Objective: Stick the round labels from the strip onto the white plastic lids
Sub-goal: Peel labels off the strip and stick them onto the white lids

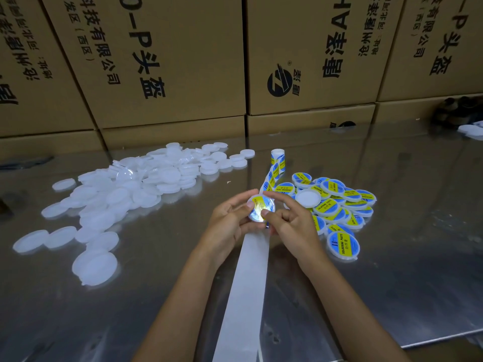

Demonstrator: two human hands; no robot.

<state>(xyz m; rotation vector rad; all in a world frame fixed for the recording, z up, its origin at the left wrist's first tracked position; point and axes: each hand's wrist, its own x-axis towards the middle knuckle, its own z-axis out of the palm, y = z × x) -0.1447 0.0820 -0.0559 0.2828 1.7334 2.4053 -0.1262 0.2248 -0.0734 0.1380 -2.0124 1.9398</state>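
So, a lid (261,207) with a blue-and-yellow label on it is held up over the middle of a shiny metal table (392,270), gripped from both sides. The left hand (230,220) is curled round its 9 o'clock edge, with the thumb laid on the rim up top, and the right hand (290,220) is pinching it from 3 o'clock, with one fingertip pressed down on the label face near the lower edge. The label is caught in glare, so its print can't be read there. A bare white backing strip (245,296) is stretched from under the hands down toward 6 o'clock, right off the bottom edge. On the far side of the hands, toward 12 o'clock, the strip with labels still on it (271,176) is seen running up to a small roll (277,159) stood on end. At 3 o'clock, just beside the right hand, a pile of labelled lids (337,205) is heaped up, "SOLDERING PASTE" readable on several, with one plain lid (308,198) sat in among them. Out at 9 to 11 o'clock a big loose spread of blank lids (125,194) is scattered over the table. Cardboard boxes (170,61) with black printed characters are stacked as a wall along the back.
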